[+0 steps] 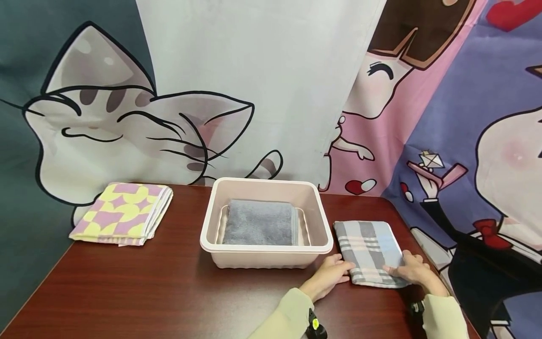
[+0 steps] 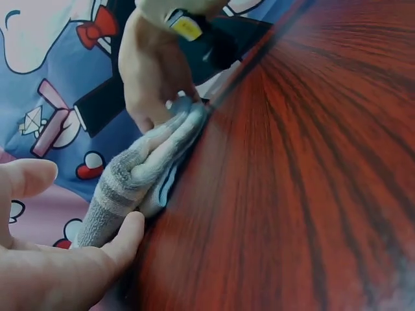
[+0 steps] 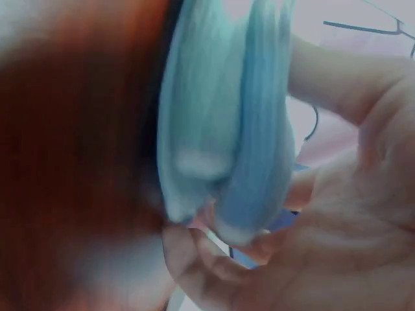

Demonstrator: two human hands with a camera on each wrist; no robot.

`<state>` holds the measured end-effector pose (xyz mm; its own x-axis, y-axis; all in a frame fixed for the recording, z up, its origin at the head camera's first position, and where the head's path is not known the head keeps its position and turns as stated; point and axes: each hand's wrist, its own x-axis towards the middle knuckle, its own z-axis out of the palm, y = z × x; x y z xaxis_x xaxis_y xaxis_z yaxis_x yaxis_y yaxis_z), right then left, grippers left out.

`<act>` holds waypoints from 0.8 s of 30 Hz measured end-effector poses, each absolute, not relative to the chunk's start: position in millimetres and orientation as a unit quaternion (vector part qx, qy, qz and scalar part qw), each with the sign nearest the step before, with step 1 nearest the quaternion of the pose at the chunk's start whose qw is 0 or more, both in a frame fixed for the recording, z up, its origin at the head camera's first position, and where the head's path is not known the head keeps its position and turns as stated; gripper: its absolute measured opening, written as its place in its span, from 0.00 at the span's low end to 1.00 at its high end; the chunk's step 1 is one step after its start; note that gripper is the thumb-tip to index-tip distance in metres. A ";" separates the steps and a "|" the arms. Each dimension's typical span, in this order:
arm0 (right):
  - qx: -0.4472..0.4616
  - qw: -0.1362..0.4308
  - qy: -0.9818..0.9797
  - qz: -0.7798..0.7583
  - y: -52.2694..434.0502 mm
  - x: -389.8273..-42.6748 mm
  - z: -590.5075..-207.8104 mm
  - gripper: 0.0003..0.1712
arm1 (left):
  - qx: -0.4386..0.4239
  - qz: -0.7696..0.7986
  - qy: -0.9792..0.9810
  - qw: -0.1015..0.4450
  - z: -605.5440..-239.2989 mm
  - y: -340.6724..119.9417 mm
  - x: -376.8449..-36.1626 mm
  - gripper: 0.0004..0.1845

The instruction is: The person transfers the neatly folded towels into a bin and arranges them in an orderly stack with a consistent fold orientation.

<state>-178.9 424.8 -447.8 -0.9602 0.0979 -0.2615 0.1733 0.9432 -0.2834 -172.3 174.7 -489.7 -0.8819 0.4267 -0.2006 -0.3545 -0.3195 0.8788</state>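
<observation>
A folded plaid towel [image 1: 368, 254] in grey, pale pink and light blue lies on the table at the right, beside the tub. My left hand [image 1: 329, 277] is at its near left side, fingertips touching the edge, its digits spread apart in the left wrist view. At the opposite edge, my right hand [image 1: 417, 272] grips the towel, thumb on top. The right wrist view shows its fingers [image 3: 214, 265] curled round the folded layers [image 3: 220, 116], partly blurred.
A pale pink plastic tub [image 1: 267, 256] stands mid-table, with a folded grey towel [image 1: 260, 223] inside. At the back left lies a folded yellow and purple towel [image 1: 120, 212]. A cartoon-printed cloth [image 1: 271, 70] hangs behind the brown wooden table [image 1: 161, 292].
</observation>
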 end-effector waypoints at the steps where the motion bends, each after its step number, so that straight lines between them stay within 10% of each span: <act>1: 0.068 0.119 0.979 -0.148 422.7 -174.5 -447.6 0.54 | 0.036 0.811 0.532 0.241 -490.4 174.0 -171.9 0.36; 13: 0.112 0.182 0.903 -0.373 407.2 -132.0 -450.5 0.51 | 0.017 0.748 0.615 0.250 -489.5 168.0 -162.9 0.13; 24: 0.112 0.278 0.691 -0.658 413.3 -123.2 -452.6 0.12 | 0.048 0.810 0.519 0.270 -490.4 168.8 -159.3 0.13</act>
